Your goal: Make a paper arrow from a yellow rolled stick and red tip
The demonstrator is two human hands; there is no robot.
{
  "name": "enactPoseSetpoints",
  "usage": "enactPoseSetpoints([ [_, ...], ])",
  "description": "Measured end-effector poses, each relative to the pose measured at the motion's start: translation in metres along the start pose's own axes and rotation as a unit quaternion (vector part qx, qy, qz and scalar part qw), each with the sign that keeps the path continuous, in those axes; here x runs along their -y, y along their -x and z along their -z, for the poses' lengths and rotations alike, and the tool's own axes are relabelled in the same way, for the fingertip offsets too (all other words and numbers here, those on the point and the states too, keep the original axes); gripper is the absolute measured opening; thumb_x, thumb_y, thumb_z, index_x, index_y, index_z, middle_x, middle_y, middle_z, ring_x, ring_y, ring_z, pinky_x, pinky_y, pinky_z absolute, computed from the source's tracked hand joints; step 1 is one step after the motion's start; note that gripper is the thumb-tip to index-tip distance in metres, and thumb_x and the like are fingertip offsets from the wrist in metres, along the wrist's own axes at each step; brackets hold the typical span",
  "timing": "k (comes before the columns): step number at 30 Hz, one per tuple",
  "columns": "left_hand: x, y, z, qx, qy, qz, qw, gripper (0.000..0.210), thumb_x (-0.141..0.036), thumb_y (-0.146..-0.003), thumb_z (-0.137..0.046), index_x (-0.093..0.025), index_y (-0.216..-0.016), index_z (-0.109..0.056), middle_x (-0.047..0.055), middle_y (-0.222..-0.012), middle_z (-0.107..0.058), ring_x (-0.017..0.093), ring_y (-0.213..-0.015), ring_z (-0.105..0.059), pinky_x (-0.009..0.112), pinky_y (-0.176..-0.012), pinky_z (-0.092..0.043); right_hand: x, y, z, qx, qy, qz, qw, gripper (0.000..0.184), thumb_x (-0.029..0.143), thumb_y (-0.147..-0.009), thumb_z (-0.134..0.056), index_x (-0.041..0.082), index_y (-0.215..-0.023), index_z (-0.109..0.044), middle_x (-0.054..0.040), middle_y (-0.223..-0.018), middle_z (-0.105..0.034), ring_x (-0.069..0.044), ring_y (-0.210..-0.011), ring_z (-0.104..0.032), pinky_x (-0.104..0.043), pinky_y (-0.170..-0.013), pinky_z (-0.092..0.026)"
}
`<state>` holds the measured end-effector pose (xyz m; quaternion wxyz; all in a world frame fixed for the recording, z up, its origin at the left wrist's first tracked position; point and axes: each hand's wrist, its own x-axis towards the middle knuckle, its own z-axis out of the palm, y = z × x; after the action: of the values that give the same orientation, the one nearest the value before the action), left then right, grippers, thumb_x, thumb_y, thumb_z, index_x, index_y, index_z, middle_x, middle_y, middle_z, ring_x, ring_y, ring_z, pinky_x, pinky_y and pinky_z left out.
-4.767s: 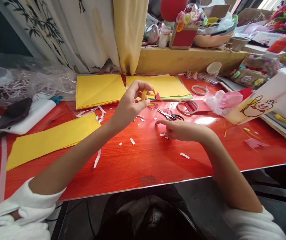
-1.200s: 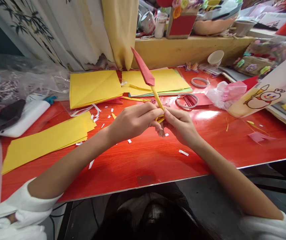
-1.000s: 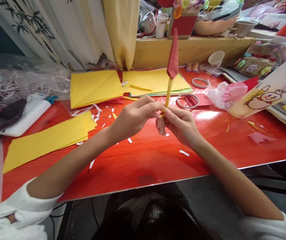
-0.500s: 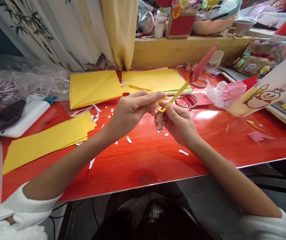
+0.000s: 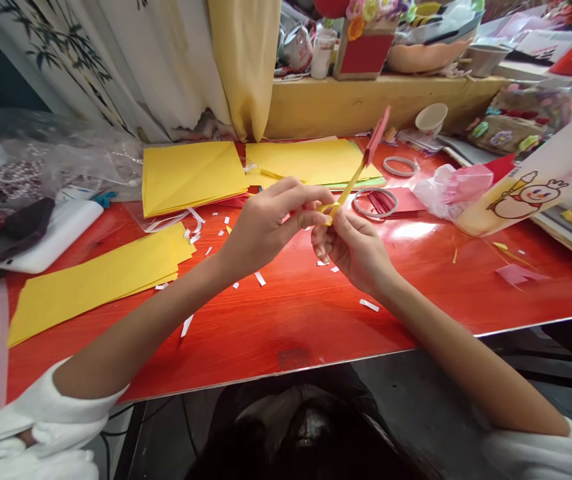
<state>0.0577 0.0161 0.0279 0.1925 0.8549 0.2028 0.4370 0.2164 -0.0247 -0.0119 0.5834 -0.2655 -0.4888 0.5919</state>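
A narrow yellow paper strip point(image 5: 350, 187) slants up from my fingers, with a folded red paper piece point(image 5: 377, 137) at its upper end. My right hand point(image 5: 359, 250) pinches the strip near its lower end, thumb against the fingers. From the left, my left hand point(image 5: 279, 223) pinches the strip's folded lower end between thumb and fingertips. Both hands are above the red table point(image 5: 276, 320), fingertips almost touching. My fingers partly hide the fold.
Yellow paper stacks point(image 5: 193, 177) lie at the back, with cut yellow sheets point(image 5: 99, 283) at left. Tape rolls point(image 5: 376, 203), white paper scraps point(image 5: 259, 279) and a pink plastic bag point(image 5: 459, 187) lie around. A large cup point(image 5: 531, 190) stands at right.
The red piece has swung left and turned more edge-on. My left fingertips have closed in on the strip's bent lower end beside my right thumb.
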Motion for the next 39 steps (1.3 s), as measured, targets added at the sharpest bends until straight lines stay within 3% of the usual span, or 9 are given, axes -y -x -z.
enactPoseSetpoints([
  [6,0.005,0.001,-0.004,-0.015,-0.045,-0.079,0.996,0.015,-0.020,-0.089,-0.045,-0.022,-0.096,-0.058,0.003,-0.091,-0.057,0.011,-0.082,-0.056,0.026,-0.073,-0.050,0.000,0.002,-0.005,-0.012,0.039,-0.019,0.999,0.028,0.043,-0.086,-0.050,0.017,-0.082,-0.060,-0.0009,-0.073,-0.065,-0.006,-0.056,-0.060,-0.018,-0.052,-0.051],
  [11,0.010,0.005,-0.007,0.015,-0.031,-0.076,0.997,0.022,-0.023,-0.092,-0.035,-0.027,-0.099,-0.056,0.003,-0.093,-0.055,0.011,-0.079,-0.056,0.026,-0.067,-0.052,0.001,0.002,-0.006,-0.003,0.018,-0.033,0.999,0.026,0.041,-0.088,-0.048,0.018,-0.086,-0.058,-0.0018,-0.074,-0.067,-0.008,-0.060,-0.064,-0.019,-0.055,-0.053],
  [16,0.012,0.006,-0.005,0.041,-0.042,-0.066,0.996,0.025,-0.022,-0.092,-0.034,-0.028,-0.099,-0.057,0.004,-0.092,-0.056,0.011,-0.078,-0.056,0.029,-0.072,-0.052,0.005,0.002,-0.002,0.035,0.046,-0.043,0.997,0.026,0.040,-0.088,-0.048,0.016,-0.085,-0.059,-0.0028,-0.077,-0.066,-0.009,-0.063,-0.065,-0.022,-0.061,-0.055],
  [20,0.011,0.003,-0.002,0.039,-0.025,-0.032,0.998,0.020,-0.016,-0.087,-0.043,-0.024,-0.092,-0.060,0.002,-0.083,-0.060,0.011,-0.075,-0.057,0.028,-0.071,-0.051,0.007,0.004,0.003,0.059,0.095,-0.024,0.993,0.024,0.037,-0.088,-0.049,0.015,-0.089,-0.060,-0.0040,-0.080,-0.065,-0.011,-0.068,-0.065,-0.026,-0.065,-0.056],
  [24,0.009,0.002,-0.001,0.050,0.026,0.022,0.998,0.017,-0.013,-0.083,-0.048,-0.020,-0.087,-0.063,0.000,-0.080,-0.064,0.010,-0.072,-0.059,0.025,-0.067,-0.050,0.006,0.006,0.002,0.054,0.156,-0.007,0.986,0.028,0.038,-0.088,-0.047,0.014,-0.085,-0.059,-0.0036,-0.075,-0.063,-0.011,-0.063,-0.064,-0.027,-0.059,-0.055],
  [31,0.013,0.001,0.000,0.101,0.103,0.065,0.987,0.020,-0.018,-0.083,-0.051,-0.024,-0.100,-0.059,-0.002,-0.074,-0.063,0.009,-0.067,-0.059,0.023,-0.063,-0.050,0.002,0.009,0.003,0.057,0.232,-0.016,0.971,0.032,0.041,-0.090,-0.042,0.013,-0.083,-0.057,-0.0048,-0.075,-0.063,-0.011,-0.065,-0.064,-0.028,-0.064,-0.055],
  [34,0.015,0.000,0.001,0.126,0.140,0.087,0.978,0.016,-0.020,-0.084,-0.051,-0.024,-0.098,-0.057,-0.003,-0.065,-0.059,0.008,-0.060,-0.058,0.021,-0.055,-0.049,-0.002,0.013,-0.004,0.099,0.271,-0.032,0.957,0.032,0.039,-0.090,-0.042,0.013,-0.086,-0.059,-0.0058,-0.078,-0.064,-0.011,-0.069,-0.064,-0.029,-0.069,-0.055],
  [37,0.016,0.001,0.001,0.131,0.126,0.102,0.978,0.015,-0.026,-0.087,-0.048,-0.019,-0.079,-0.059,0.000,-0.065,-0.058,0.009,-0.059,-0.057,0.021,-0.050,-0.047,-0.003,0.015,-0.015,0.158,0.237,-0.032,0.958,0.029,0.036,-0.091,-0.041,0.013,-0.097,-0.059,-0.0057,-0.088,-0.063,-0.011,-0.079,-0.063,-0.030,-0.078,-0.054],
  [39,0.018,0.001,0.000,0.114,0.115,0.104,0.981,0.018,-0.028,-0.088,-0.047,-0.018,-0.078,-0.058,0.001,-0.068,-0.059,0.009,-0.060,-0.057,0.021,-0.051,-0.048,-0.001,0.014,-0.020,0.145,0.200,-0.039,0.968,0.028,0.035,-0.092,-0.041,0.013,-0.099,-0.058,-0.0047,-0.089,-0.062,-0.010,-0.079,-0.063,-0.029,-0.078,-0.054],
])
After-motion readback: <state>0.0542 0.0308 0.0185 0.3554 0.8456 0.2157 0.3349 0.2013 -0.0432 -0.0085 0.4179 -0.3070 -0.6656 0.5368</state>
